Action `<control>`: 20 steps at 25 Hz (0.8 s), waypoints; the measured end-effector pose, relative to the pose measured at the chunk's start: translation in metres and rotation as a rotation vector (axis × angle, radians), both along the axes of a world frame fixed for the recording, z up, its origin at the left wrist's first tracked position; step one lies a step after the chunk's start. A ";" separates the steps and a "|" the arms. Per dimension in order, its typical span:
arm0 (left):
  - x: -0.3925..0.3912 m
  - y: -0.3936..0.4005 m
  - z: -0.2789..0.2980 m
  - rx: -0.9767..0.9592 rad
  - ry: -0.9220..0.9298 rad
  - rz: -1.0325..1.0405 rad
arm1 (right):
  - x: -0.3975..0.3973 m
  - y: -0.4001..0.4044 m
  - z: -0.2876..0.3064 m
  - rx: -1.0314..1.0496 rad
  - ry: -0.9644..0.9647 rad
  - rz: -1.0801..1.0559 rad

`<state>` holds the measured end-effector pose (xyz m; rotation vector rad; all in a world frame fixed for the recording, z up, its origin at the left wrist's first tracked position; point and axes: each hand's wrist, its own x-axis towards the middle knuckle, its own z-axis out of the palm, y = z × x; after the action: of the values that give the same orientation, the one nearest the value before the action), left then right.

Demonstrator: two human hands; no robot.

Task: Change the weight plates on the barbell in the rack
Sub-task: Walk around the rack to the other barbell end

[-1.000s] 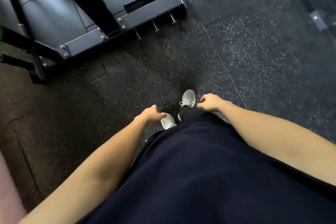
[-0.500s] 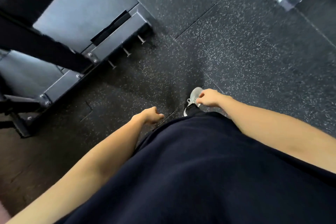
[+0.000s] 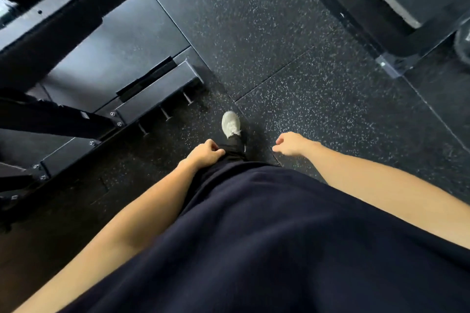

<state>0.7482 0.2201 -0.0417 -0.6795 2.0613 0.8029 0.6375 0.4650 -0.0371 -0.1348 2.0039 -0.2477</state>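
Above the speckled rubber floor (image 3: pixel 292 40), the left hand (image 3: pixel 203 154) and right hand (image 3: pixel 291 144) are hanging empty, fingers loosely curled. The rack's base frame (image 3: pixel 155 89) is lying well left of them; barbell and plates are showing nowhere.

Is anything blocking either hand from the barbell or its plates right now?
That cannot be judged: no barbell or weight plate shows in this view. The left hand and right hand hang empty over the rubber floor, with only the rack base and its pegs to the left.
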 end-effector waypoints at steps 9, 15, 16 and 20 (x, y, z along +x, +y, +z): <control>-0.250 -0.117 0.007 0.003 -0.042 -0.018 | -0.274 -0.106 0.015 -0.024 0.075 0.017; -0.381 -0.169 0.008 0.000 -0.098 0.026 | -0.423 -0.178 0.013 -0.076 0.082 0.117; -0.402 -0.177 0.005 0.002 -0.120 0.039 | -0.450 -0.189 0.011 -0.072 0.059 0.159; -0.486 -0.203 0.005 -0.015 -0.133 0.158 | -0.571 -0.233 0.009 -0.029 0.020 0.340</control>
<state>0.2618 0.0170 -0.0366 -0.8890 1.9132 0.8086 0.0665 0.2324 -0.0277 -0.4930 1.9606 -0.0574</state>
